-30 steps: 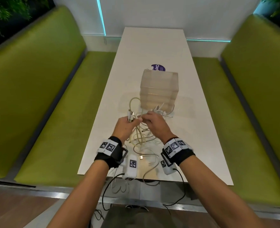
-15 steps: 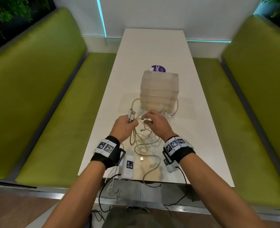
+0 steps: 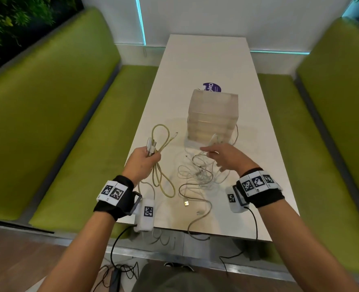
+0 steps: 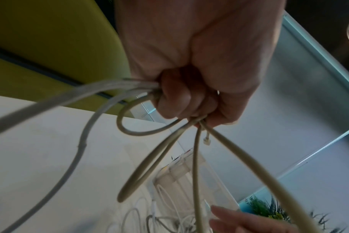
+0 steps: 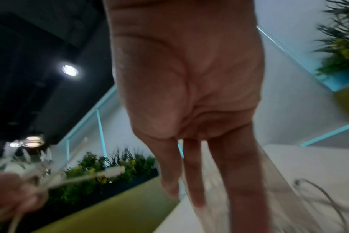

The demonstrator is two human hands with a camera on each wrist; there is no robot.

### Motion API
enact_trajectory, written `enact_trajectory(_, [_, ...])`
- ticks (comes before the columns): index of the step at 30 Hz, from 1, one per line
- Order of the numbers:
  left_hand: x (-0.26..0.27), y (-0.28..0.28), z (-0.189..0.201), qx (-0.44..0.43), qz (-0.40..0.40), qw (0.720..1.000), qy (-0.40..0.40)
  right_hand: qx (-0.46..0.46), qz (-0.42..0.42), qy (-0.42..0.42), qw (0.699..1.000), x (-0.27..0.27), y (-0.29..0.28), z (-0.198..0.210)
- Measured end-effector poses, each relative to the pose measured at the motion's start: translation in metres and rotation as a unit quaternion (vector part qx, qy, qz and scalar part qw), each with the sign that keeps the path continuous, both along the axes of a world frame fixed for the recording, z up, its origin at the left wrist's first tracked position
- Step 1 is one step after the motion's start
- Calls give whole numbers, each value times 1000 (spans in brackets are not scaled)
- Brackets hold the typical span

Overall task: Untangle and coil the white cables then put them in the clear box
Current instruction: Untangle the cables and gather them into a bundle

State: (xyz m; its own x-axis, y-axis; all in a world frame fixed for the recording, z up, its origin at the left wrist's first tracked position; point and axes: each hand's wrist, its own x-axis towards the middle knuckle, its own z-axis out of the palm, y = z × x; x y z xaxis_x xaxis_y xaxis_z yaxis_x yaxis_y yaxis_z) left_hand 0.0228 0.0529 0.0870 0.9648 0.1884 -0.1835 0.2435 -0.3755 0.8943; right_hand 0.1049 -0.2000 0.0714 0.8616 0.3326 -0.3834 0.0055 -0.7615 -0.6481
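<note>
Count: one clear box (image 3: 213,114); two hands; the cables are too knotted to number.
Left hand (image 3: 141,162): fist curled tight round a yellowish cable bundle (image 3: 161,140), loops standing above the knuckles and hanging below.
Right hand (image 3: 227,158): fingers (image 5: 193,171) straight and spread, palm down over the white cable tangle (image 3: 199,173); contact unclear.
Box position: just beyond the right hand, upright on the white table (image 3: 206,60).
Materials: box frosted, ribbed plastic; cables thin, round, limp; one metal USB plug (image 3: 186,203) between the wrists.
</note>
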Motion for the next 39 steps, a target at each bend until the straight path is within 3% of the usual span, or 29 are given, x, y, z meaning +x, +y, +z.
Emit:
enact_trajectory(2, [-5,-4,-2,21,-21,1000,2,-20,13,-21,999,-7,-3,20])
enact_trajectory(5, [-11,-15,-1,55,-88,995,4,80,21,-86,993,-22,3,44])
enact_trajectory(8, [-17,-27,2,66,-174,982,17,192,71,-42,978,-38,22,54])
enact_trajectory(11, [-23,-34,6,26,-226,973,24,232,117,-27,965,-42,30,42])
enact_trajectory(16, [-32,-29,12,-145,-153,978,-2,234,91,-9,968,-49,14,30])
enact_trajectory(19, [-30,-18,9,-270,-97,958,-24,210,111,-12,971,-64,6,27])
enact_trajectory(21, [-28,-12,7,-307,-71,949,-19,180,142,12,973,-80,8,19])
enact_trajectory(24, [-27,-11,7,-297,-74,952,-25,144,184,65,970,-110,15,0])
enact_trajectory(27, [-28,-12,7,-278,-81,957,-30,167,180,106,963,-133,20,-12])
enact_trajectory(34, [-30,-13,10,-286,-77,954,-52,276,92,72,954,-135,11,0])
enact_trajectory(39, [-28,-15,11,-307,-52,949,-44,274,147,145,939,-143,13,-5])
